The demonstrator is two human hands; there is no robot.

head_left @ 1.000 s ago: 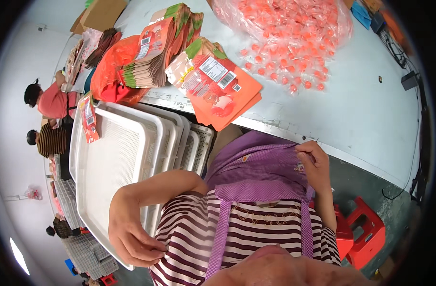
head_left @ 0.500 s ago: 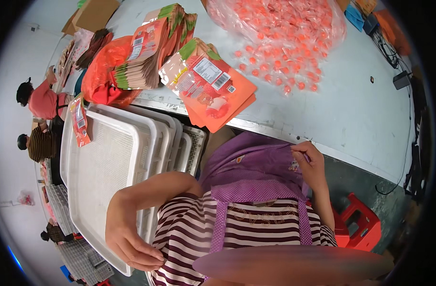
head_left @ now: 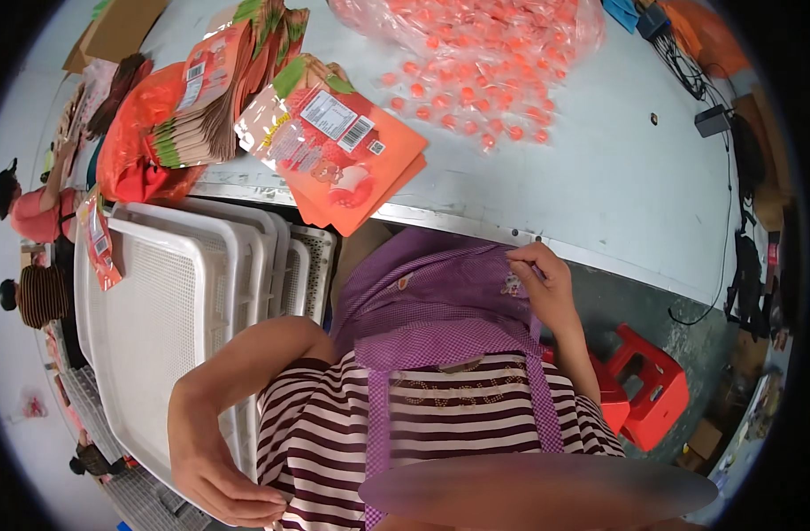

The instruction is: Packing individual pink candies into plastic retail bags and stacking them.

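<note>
My left hand [head_left: 228, 491] is bent back at the left side of my striped shirt [head_left: 458, 425]. Its fingers are pressed together, with the tips pinching the cloth. My right hand [head_left: 545, 279] is beside the table's front edge. Thumb and forefinger there close on the edge of the purple checked apron [head_left: 422, 296] over my lap. On the table, in front of me, printed red-orange pouches [head_left: 347, 168] lie fanned at the edge. Behind them to the left stands a thick stack of similar pouches [head_left: 214, 84].
Small wrapped orange-red sweets [head_left: 471, 102] spill from a clear bag [head_left: 511, 22] on the table [head_left: 635, 186]. Stacked white plastic trays [head_left: 148, 310] stand at left, one pouch [head_left: 98, 239] on the rim. A red stool [head_left: 648, 385] is at right. People work at far left.
The whole scene has shifted left and slightly up in the picture as my head turned. Both hands keep nearly the same place on my clothing. Pouches and sweets lie as before.
</note>
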